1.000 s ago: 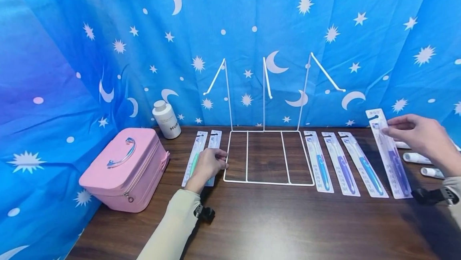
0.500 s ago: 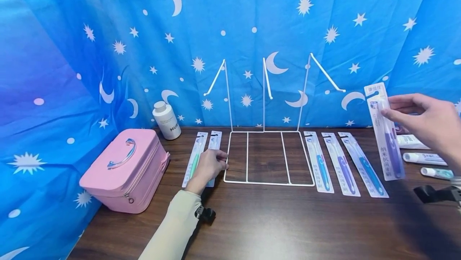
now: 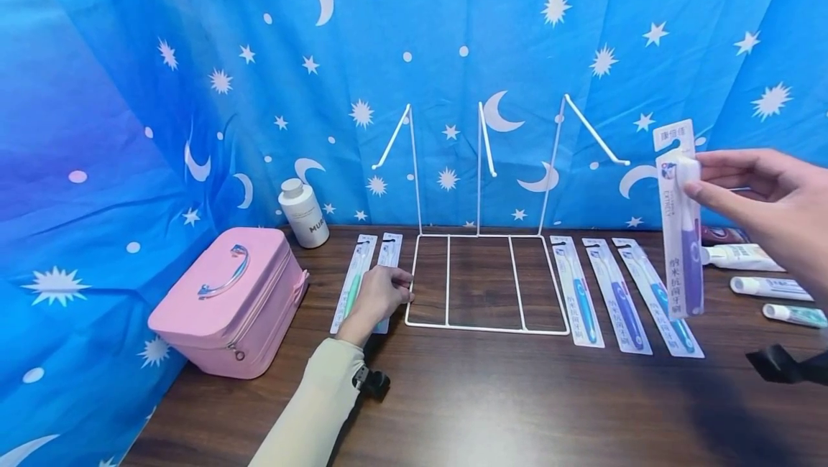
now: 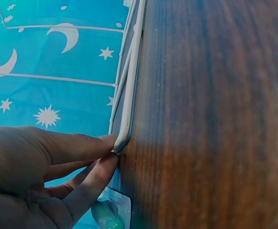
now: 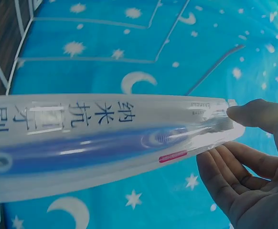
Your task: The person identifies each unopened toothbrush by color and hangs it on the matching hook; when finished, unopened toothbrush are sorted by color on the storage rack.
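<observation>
My right hand pinches a packaged purple toothbrush by its upper edge, holding it nearly upright above the table. In the right wrist view the clear blister pack spans the frame, with thumb on one side and fingers on the other. My left hand is at the left side of a white wire display rack with three upper arms. In the left wrist view its thumb and fingertips pinch the rack's base wire near a corner.
Right of the rack lie three packaged toothbrushes, including a purple one. Two more, one green, lie left, partly behind my left hand. A pink case, white bottle and several toothpaste tubes stand or lie around.
My right hand has lifted the packaged purple toothbrush off the table and brought it up and slightly left, more upright. The left hand has stayed at the rack.
</observation>
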Demonstrator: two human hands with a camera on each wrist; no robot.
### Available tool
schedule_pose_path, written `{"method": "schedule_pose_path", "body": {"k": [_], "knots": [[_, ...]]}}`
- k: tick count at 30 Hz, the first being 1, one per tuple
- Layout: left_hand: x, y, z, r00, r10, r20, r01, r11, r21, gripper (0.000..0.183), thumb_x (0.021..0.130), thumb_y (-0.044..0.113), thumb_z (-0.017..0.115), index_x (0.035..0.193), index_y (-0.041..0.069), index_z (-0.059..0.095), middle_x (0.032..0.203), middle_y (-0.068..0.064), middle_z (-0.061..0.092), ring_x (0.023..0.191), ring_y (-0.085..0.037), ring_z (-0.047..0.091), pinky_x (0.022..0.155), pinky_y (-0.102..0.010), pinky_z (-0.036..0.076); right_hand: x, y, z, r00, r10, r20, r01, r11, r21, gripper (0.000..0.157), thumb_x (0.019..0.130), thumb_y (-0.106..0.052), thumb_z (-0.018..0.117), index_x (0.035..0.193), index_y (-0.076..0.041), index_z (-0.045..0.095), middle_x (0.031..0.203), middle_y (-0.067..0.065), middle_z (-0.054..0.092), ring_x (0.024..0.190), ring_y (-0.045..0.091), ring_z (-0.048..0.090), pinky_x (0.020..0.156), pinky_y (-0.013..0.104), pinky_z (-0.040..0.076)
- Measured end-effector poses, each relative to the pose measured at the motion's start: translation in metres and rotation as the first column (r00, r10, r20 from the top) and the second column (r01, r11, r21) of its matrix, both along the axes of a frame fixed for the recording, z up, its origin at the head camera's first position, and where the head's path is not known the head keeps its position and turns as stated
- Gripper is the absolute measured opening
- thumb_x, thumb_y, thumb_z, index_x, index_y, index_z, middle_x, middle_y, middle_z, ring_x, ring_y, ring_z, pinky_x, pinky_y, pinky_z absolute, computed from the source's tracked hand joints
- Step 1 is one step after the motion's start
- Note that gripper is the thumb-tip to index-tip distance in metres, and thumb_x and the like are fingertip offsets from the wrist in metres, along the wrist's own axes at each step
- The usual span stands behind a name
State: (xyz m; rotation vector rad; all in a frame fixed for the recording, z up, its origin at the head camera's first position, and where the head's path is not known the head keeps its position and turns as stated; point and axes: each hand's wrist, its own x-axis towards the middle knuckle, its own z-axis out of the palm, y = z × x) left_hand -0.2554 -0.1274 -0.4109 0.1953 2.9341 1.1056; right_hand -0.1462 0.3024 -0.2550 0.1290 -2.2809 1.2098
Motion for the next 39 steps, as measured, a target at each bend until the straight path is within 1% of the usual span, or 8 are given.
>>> {"method": "schedule_pose_path", "body": {"k": [4,11,17,24,30,33,35,39], "knots": [[0.001,-0.001,0.001,1.0,0.005,0.014,-0.006,1.0,0.004,0.025,0.079,0.005,0.078,0.103,0.008,0.074,0.078,0.002,0.067,0.071,-0.012,0.06,0.066,-0.029,0.048,0.007,-0.007,0.003,0.997,0.071,-0.017,-0.071,0.997,-0.026,0.041,0.093,-0.006,0.063,0.133,-0.011,0.057,0.105,-0.009,0.062,0.094,0.002,0.058,0.078,0.004,0.039],[0.0,-0.002,0.0,1.0,0.013,0.022,-0.013,1.0,0.008,0.026,0.079,0.005,0.078,0.104,0.009,0.074,0.079,0.002,0.067,0.071,-0.012,0.06,0.066,-0.029,0.048,0.013,-0.015,0.006,0.992,0.122,-0.025,-0.123,0.992,-0.035,0.043,0.093,-0.001,0.061,0.135,-0.009,0.055,0.111,-0.003,0.062,0.099,0.006,0.057,0.078,0.006,0.041],[-0.001,-0.002,-0.001,0.999,0.019,0.032,-0.019,1.0,0.007,0.026,0.079,0.005,0.078,0.105,0.009,0.074,0.078,0.003,0.066,0.071,-0.012,0.06,0.066,-0.028,0.047,0.019,-0.026,0.007,0.995,0.102,0.005,-0.102,0.995,-0.016,0.045,0.092,-0.003,0.063,0.135,-0.012,0.055,0.111,-0.004,0.061,0.095,0.004,0.057,0.071,0.007,0.045],[-0.002,-0.001,-0.001,0.999,0.023,0.034,-0.024,1.0,0.015,0.025,0.079,0.005,0.078,0.104,0.01,0.074,0.078,0.003,0.066,0.07,-0.011,0.061,0.068,-0.029,0.047,0.021,-0.039,0.007,0.999,0.025,0.047,-0.028,0.998,0.063,0.047,0.089,-0.018,0.071,0.134,-0.017,0.057,0.107,-0.007,0.062,0.09,0.001,0.058,0.068,0.006,0.043],[-0.001,0.0,-0.001,0.999,0.024,0.049,-0.025,0.999,0.025,0.025,0.08,0.005,0.077,0.104,0.009,0.073,0.078,0.002,0.066,0.07,-0.011,0.062,0.068,-0.029,0.048,0.021,-0.045,0.006,0.997,0.019,0.079,-0.026,0.996,0.089,0.048,0.087,-0.025,0.073,0.133,-0.019,0.059,0.109,-0.006,0.064,0.09,-0.003,0.061,0.067,0.007,0.043],[-0.001,0.0,0.0,0.999,0.016,0.038,-0.017,1.0,0.026,0.026,0.079,0.005,0.077,0.104,0.009,0.074,0.079,0.002,0.066,0.07,-0.011,0.062,0.068,-0.029,0.048,0.02,-0.046,0.005,0.996,0.014,0.085,-0.022,0.996,0.088,0.049,0.086,-0.025,0.074,0.132,-0.02,0.059,0.109,-0.011,0.065,0.088,-0.003,0.061,0.06,0.01,0.043],[-0.001,0.0,-0.001,1.0,0.004,0.015,-0.005,1.0,0.018,0.025,0.078,0.005,0.078,0.103,0.009,0.074,0.078,0.003,0.066,0.069,-0.01,0.061,0.067,-0.028,0.048,0.02,-0.048,0.005,0.996,0.015,0.085,-0.022,0.996,0.084,0.048,0.086,-0.026,0.075,0.131,-0.02,0.06,0.108,-0.013,0.065,0.084,-0.001,0.061,0.052,0.016,0.041],[-0.002,-0.001,-0.002,1.0,-0.012,-0.016,0.012,1.0,0.008,0.025,0.077,0.004,0.078,0.102,0.008,0.075,0.076,0.002,0.067,0.068,-0.009,0.061,0.065,-0.027,0.047,0.017,-0.05,0.004,0.998,0.031,0.056,-0.036,0.996,0.087,0.045,0.086,-0.024,0.075,0.128,-0.018,0.063,0.105,-0.014,0.067,0.084,-0.004,0.062,0.055,0.012,0.043]]}}
